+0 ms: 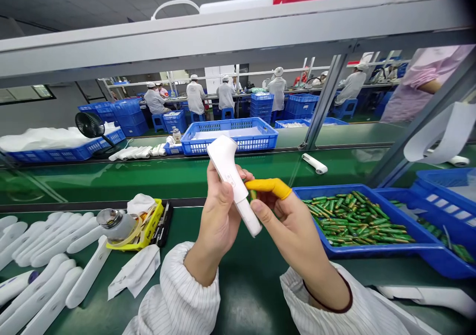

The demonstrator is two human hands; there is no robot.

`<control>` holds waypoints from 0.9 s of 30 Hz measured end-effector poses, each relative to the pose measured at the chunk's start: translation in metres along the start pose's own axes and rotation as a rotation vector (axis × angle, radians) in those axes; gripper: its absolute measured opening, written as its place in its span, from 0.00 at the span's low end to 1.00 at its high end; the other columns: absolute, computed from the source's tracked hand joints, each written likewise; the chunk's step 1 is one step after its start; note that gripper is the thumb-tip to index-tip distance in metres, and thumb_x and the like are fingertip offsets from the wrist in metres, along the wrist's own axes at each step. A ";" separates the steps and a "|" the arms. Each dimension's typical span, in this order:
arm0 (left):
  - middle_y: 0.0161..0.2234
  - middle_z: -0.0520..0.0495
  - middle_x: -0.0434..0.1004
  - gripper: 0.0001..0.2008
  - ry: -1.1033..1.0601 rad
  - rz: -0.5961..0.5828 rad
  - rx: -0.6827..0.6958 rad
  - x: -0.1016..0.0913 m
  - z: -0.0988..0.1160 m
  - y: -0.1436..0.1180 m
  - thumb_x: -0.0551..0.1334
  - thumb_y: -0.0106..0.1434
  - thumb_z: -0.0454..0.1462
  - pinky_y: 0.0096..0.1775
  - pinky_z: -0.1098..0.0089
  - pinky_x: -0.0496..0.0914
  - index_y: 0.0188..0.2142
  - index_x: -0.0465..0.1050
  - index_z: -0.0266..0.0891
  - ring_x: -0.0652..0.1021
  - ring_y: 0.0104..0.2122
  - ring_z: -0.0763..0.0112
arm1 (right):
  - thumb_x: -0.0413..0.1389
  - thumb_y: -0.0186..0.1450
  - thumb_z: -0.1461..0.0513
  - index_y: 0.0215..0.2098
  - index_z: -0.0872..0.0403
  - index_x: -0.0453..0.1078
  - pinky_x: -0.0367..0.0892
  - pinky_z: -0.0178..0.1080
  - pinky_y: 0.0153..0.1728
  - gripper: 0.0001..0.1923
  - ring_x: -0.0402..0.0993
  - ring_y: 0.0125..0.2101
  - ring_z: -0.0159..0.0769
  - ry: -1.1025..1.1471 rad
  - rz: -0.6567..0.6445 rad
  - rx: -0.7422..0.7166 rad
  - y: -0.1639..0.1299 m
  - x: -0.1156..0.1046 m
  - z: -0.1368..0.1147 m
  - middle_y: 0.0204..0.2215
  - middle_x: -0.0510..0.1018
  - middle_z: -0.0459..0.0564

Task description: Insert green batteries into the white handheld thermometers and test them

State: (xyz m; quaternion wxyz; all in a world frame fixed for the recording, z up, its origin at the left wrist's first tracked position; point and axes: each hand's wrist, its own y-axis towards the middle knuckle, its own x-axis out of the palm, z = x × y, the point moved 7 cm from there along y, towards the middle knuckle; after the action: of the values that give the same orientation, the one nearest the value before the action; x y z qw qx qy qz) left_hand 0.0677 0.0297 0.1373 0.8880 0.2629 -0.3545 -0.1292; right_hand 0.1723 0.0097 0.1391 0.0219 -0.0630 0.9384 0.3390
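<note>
Above the near middle of the green bench (245,285), the left hand (219,216) grips a white thermometer casing (233,183) around its waist, fingers (213,176) pressed together along its far side and the thumb on the near face. The casing stands tilted, broad head up and to the left, narrow handle end pointing down and to the right. The right hand (293,226) meets that lower end: its thumb (260,213) lies just beside the handle tip, and the forefinger, wearing a yellow finger cot (269,187), crosses behind the casing, with a small green battery (253,194) pinched between them against the handle. Both wrists come out of white striped sleeves (178,295).

To the right, near the right hand, a blue tray (375,251) holds a heap of green batteries (353,218); a second blue tray (446,211) stands beyond it on the far right. On the left of the bench lie rows of white casings (48,260), a yellow tray (148,231) with a metal canister (115,223) and tape, and a white cloth (136,273). Farther off runs a green conveyor (148,176) with one loose casing (314,164), blue baskets (230,136) and a small black fan (89,125). Other people in white coats and caps (195,97) work at benches in the far background.
</note>
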 end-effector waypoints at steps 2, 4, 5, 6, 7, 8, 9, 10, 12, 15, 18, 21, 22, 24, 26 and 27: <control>0.39 0.51 0.67 0.26 0.021 0.004 0.029 -0.001 0.002 0.001 0.68 0.59 0.49 0.47 0.72 0.71 0.51 0.59 0.48 0.72 0.42 0.73 | 0.56 0.69 0.57 0.50 0.46 0.68 0.68 0.33 0.38 0.11 0.72 0.39 0.31 -0.031 -0.044 -0.025 -0.001 0.006 0.000 0.43 0.74 0.45; 0.40 0.51 0.67 0.29 0.047 0.012 0.078 -0.003 0.005 0.001 0.68 0.60 0.48 0.46 0.73 0.71 0.54 0.55 0.51 0.73 0.43 0.74 | 0.58 0.67 0.57 0.54 0.45 0.65 0.68 0.35 0.42 0.17 0.72 0.45 0.34 -0.056 -0.094 -0.030 -0.002 0.012 0.001 0.49 0.73 0.46; 0.41 0.52 0.68 0.29 0.065 0.018 0.114 -0.005 0.007 0.000 0.67 0.60 0.47 0.46 0.73 0.71 0.55 0.54 0.52 0.73 0.43 0.74 | 0.60 0.66 0.58 0.56 0.44 0.64 0.68 0.36 0.46 0.21 0.71 0.47 0.35 -0.070 -0.106 -0.031 -0.003 0.015 0.001 0.51 0.72 0.46; 0.41 0.52 0.68 0.29 0.086 0.020 0.145 -0.006 0.008 0.000 0.67 0.61 0.46 0.46 0.74 0.71 0.56 0.54 0.52 0.73 0.43 0.75 | 0.62 0.64 0.59 0.56 0.44 0.64 0.67 0.38 0.48 0.23 0.71 0.49 0.37 -0.082 -0.103 -0.026 -0.004 0.016 0.002 0.53 0.71 0.46; 0.41 0.52 0.68 0.28 0.109 0.016 0.172 -0.006 0.009 -0.001 0.66 0.62 0.46 0.46 0.74 0.71 0.56 0.53 0.53 0.74 0.43 0.75 | 0.62 0.64 0.60 0.56 0.45 0.65 0.67 0.39 0.50 0.23 0.71 0.50 0.38 -0.087 -0.086 -0.015 -0.005 0.016 0.003 0.52 0.72 0.47; 0.41 0.52 0.69 0.28 0.134 0.006 0.191 -0.006 0.010 -0.003 0.65 0.63 0.45 0.44 0.75 0.72 0.57 0.53 0.54 0.74 0.43 0.75 | 0.62 0.64 0.60 0.54 0.46 0.66 0.67 0.40 0.49 0.21 0.72 0.49 0.38 -0.085 -0.055 0.001 -0.005 0.015 0.004 0.50 0.73 0.47; 0.41 0.52 0.69 0.27 0.159 -0.007 0.205 -0.005 0.010 -0.004 0.64 0.64 0.44 0.42 0.75 0.72 0.57 0.52 0.55 0.74 0.44 0.75 | 0.61 0.64 0.60 0.52 0.47 0.68 0.68 0.40 0.47 0.18 0.73 0.47 0.38 -0.076 -0.016 0.018 -0.005 0.013 0.006 0.48 0.75 0.47; 0.42 0.52 0.70 0.26 0.181 -0.021 0.212 -0.003 0.010 -0.005 0.63 0.65 0.43 0.41 0.76 0.73 0.58 0.51 0.56 0.75 0.44 0.74 | 0.60 0.65 0.60 0.49 0.49 0.70 0.69 0.40 0.46 0.14 0.74 0.44 0.37 -0.057 0.019 0.032 -0.005 0.010 0.008 0.45 0.76 0.47; 0.44 0.51 0.70 0.26 0.220 -0.044 0.215 0.000 0.011 -0.007 0.60 0.68 0.41 0.41 0.75 0.74 0.59 0.49 0.57 0.75 0.47 0.73 | 0.59 0.65 0.60 0.45 0.50 0.71 0.69 0.40 0.45 0.10 0.75 0.41 0.37 0.005 0.039 0.060 -0.003 0.008 0.010 0.41 0.77 0.47; 0.49 0.48 0.70 0.29 0.290 -0.085 0.176 0.004 0.010 -0.008 0.57 0.70 0.37 0.47 0.70 0.74 0.64 0.45 0.56 0.75 0.50 0.70 | 0.60 0.65 0.58 0.45 0.51 0.71 0.71 0.37 0.45 0.11 0.76 0.42 0.35 0.154 -0.042 0.119 0.001 0.009 0.012 0.42 0.79 0.47; 0.50 0.47 0.72 0.36 0.395 -0.086 0.196 0.005 0.013 -0.007 0.60 0.68 0.37 0.49 0.69 0.75 0.67 0.39 0.56 0.77 0.47 0.69 | 0.60 0.66 0.56 0.47 0.52 0.70 0.73 0.35 0.43 0.14 0.77 0.43 0.35 0.247 -0.117 0.185 0.004 0.010 0.013 0.44 0.79 0.48; 0.52 0.46 0.73 0.38 0.506 -0.039 0.243 0.000 0.020 -0.004 0.62 0.66 0.38 0.46 0.70 0.76 0.68 0.41 0.56 0.78 0.48 0.65 | 0.58 0.67 0.53 0.49 0.52 0.70 0.74 0.37 0.42 0.16 0.77 0.41 0.36 0.082 -0.180 0.191 0.006 0.004 0.014 0.44 0.79 0.49; 0.52 0.45 0.73 0.39 0.533 -0.022 0.259 -0.002 0.023 -0.004 0.63 0.65 0.38 0.45 0.70 0.77 0.68 0.41 0.55 0.78 0.48 0.64 | 0.57 0.67 0.53 0.49 0.51 0.71 0.73 0.38 0.43 0.16 0.77 0.41 0.37 -0.011 -0.209 0.183 0.007 0.000 0.014 0.44 0.79 0.49; 0.53 0.44 0.73 0.39 0.571 0.015 0.295 -0.006 0.029 -0.002 0.63 0.65 0.38 0.44 0.70 0.77 0.68 0.41 0.54 0.78 0.48 0.64 | 0.57 0.66 0.52 0.48 0.52 0.73 0.73 0.41 0.45 0.17 0.77 0.42 0.39 -0.164 -0.245 0.176 0.009 -0.010 0.015 0.44 0.79 0.51; 0.53 0.43 0.73 0.41 0.591 0.057 0.318 -0.011 0.036 -0.001 0.64 0.64 0.39 0.45 0.71 0.76 0.68 0.41 0.52 0.78 0.47 0.64 | 0.57 0.65 0.49 0.46 0.53 0.74 0.73 0.43 0.45 0.19 0.77 0.42 0.42 -0.232 -0.204 0.202 0.013 -0.029 0.017 0.42 0.80 0.53; 0.53 0.43 0.73 0.41 0.598 0.075 0.318 -0.014 0.039 -0.002 0.64 0.64 0.39 0.45 0.71 0.76 0.68 0.40 0.51 0.79 0.47 0.64 | 0.57 0.64 0.48 0.45 0.54 0.74 0.73 0.43 0.44 0.21 0.77 0.41 0.42 -0.250 -0.154 0.218 0.017 -0.042 0.018 0.41 0.80 0.54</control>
State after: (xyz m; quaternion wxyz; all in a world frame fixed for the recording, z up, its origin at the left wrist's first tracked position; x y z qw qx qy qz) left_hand 0.0309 0.0196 0.1524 0.9047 0.4111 -0.1033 0.0431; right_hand 0.2113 0.0382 0.1393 0.1708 -0.0892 0.9520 0.2380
